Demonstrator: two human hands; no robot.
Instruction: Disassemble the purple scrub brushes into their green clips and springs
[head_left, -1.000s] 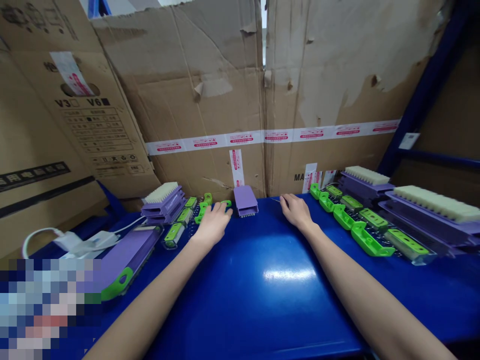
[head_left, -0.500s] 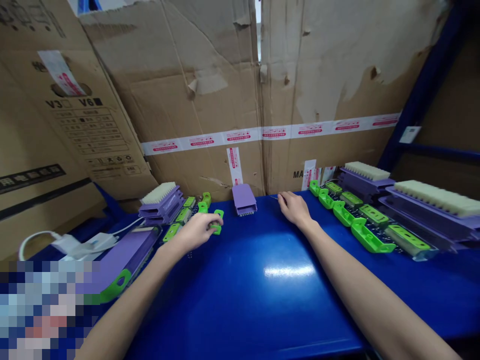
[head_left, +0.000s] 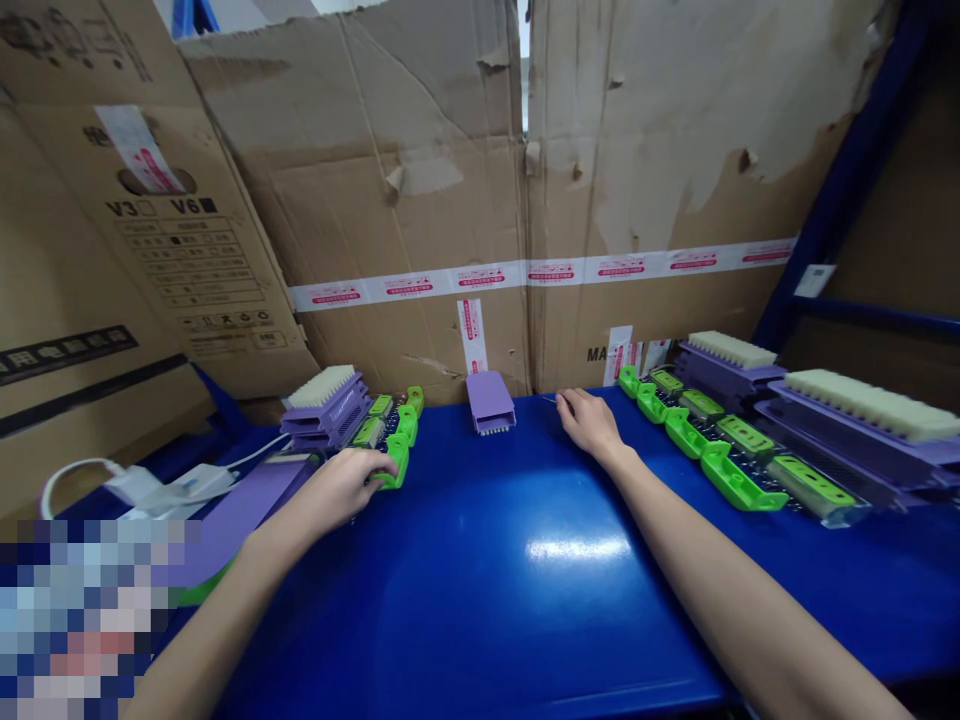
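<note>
At the left, the bent fingers of my left hand [head_left: 346, 488] close on a green plastic bracket [head_left: 395, 472], at the near end of a row of such brackets [head_left: 408, 425]. My fingers partly cover it. Across the table, my right hand [head_left: 589, 420] rests near the cardboard with thumb and fingers pinched on a thin, pointed rod [head_left: 547, 399], too small to name exactly. Between the hands, farther back, stands a purple plastic housing [head_left: 491, 400] with its open end and small white bristle-like teeth towards me.
Purple housings topped with pale bristle blocks [head_left: 870, 400] stand at the right, beside green brackets [head_left: 739, 482] and bagged green parts [head_left: 817, 482]. White chargers [head_left: 142, 487] and a long purple piece [head_left: 240, 515] lie left. Cardboard [head_left: 420, 220] walls the back of the blue table [head_left: 480, 620].
My left hand has moved left and slightly nearer with the green bracket, bringing it to the end of the row. My right hand has stayed almost in place.
</note>
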